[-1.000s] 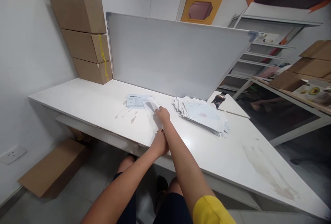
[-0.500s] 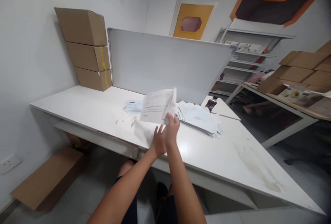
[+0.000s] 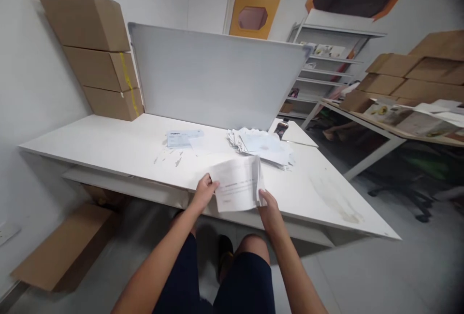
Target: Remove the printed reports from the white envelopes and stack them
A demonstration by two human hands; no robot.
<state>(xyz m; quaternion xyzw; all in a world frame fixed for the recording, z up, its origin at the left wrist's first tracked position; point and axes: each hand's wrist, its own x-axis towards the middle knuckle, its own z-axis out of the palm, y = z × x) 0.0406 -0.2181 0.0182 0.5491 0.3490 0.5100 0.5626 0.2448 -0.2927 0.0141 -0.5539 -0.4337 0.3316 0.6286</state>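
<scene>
A printed sheet of paper [image 3: 237, 186] is held up over the front edge of the white desk, its right side folded over. My left hand [image 3: 205, 189] pinches its left edge between thumb and fingers. At the lower right corner, my right hand [image 3: 268, 204] grips the folded side. The print is blurred. Beyond the sheet lies a messy stack of papers [image 3: 266, 147]. To the left of that stack, a pale blue printed slip [image 3: 181, 139] rests flat on the desk.
The white desk [image 3: 119, 145] bears dark smudges and a stain at its right. A whiteboard [image 3: 217, 79] stands along the back, with stacked cardboard boxes [image 3: 108, 72] to its left. A dark bottle [image 3: 281, 128] is behind the papers. More boxes [image 3: 409, 77] fill another table.
The sheet has come nearer to me and lower. My left hand, open beside my right wrist before, now grips the sheet's left edge. The camera view has shifted rightward and down.
</scene>
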